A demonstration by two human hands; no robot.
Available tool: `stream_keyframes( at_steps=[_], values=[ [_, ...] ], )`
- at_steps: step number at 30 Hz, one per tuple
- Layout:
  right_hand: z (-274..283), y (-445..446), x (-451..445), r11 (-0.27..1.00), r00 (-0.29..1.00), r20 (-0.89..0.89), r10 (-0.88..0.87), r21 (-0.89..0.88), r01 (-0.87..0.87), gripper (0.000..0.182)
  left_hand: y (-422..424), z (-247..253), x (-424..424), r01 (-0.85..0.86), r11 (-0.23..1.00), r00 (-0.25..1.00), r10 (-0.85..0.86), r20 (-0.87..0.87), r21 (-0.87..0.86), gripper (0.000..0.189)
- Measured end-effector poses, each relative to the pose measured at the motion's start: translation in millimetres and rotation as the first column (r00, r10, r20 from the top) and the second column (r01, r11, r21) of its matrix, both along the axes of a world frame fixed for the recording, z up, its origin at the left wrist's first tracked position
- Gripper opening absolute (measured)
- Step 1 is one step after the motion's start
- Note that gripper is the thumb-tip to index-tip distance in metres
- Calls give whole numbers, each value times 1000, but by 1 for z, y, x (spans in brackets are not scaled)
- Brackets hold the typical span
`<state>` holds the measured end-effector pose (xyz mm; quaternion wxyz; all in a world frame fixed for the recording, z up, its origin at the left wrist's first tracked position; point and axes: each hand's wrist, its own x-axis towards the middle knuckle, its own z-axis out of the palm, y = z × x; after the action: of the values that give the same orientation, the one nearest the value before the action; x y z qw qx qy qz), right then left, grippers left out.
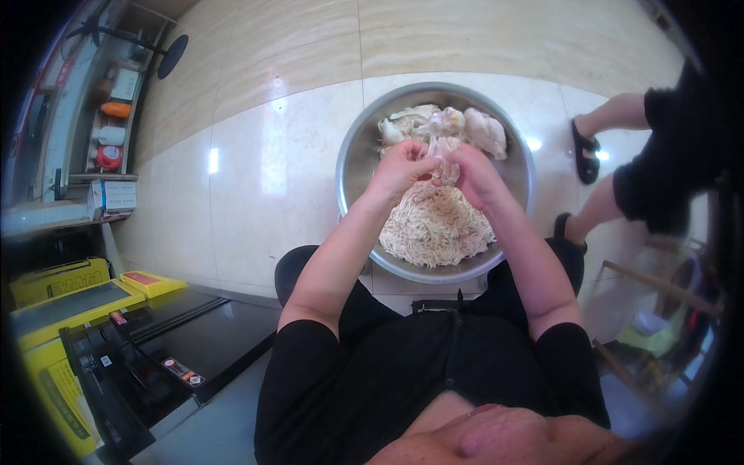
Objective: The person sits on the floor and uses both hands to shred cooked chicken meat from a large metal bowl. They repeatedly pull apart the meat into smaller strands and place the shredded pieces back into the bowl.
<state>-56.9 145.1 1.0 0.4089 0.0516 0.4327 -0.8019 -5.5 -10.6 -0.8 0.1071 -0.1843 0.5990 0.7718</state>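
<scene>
A wide metal basin [356, 168] stands before me, below my two hands. My left hand [407, 168] and my right hand [474, 171] meet over its middle, both with fingers closed on a piece of pale meat [445, 152], which looks like cooked chicken. Thin strands stretch between the fingertips. Beneath and nearer to me lies a large heap of shredded pale meat [439, 226]. Larger whole pieces of pale meat [487, 131] rest against the far side of the basin, with some loosely torn meat [410, 121] beside them at the left.
Another person [630, 186] in dark shorts and black sandals stands close by the basin's right side. To the left are a shelf [136, 176] with bottles, a white box [113, 197] and a black and yellow appliance [168, 343]. A wooden frame [657, 285] is at the lower right.
</scene>
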Motion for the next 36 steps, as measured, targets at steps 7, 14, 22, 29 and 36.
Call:
stream_keyframes(
  at_steps=[7, 14, 22, 29, 36],
  values=[
    [-4, 1, -1, 991, 989, -149, -15, 129, 35, 35, -2, 4, -2, -173, 977, 985, 169, 44, 123, 16],
    [-5, 0, 0, 981, 980, -201, -2, 192, 42, 37, -8, -7, 0, -110, 992, 993, 113, -44, 58, 15],
    [-10, 1, -3, 954, 938, -347, 5, 283, 100, 32, -7, 4, -1, -101, 992, 995, 99, 33, 74, 12],
    [-1, -1, 1, 921, 913, -407, 29, 365, 134, 33, -7, -7, 0, -48, 999, 999, 48, -4, -26, 13],
    [2, 2, -1, 933, 918, -397, -17, 323, 157, 37, -6, 1, -3, -154, 980, 988, 149, 48, 128, 22]
  ],
)
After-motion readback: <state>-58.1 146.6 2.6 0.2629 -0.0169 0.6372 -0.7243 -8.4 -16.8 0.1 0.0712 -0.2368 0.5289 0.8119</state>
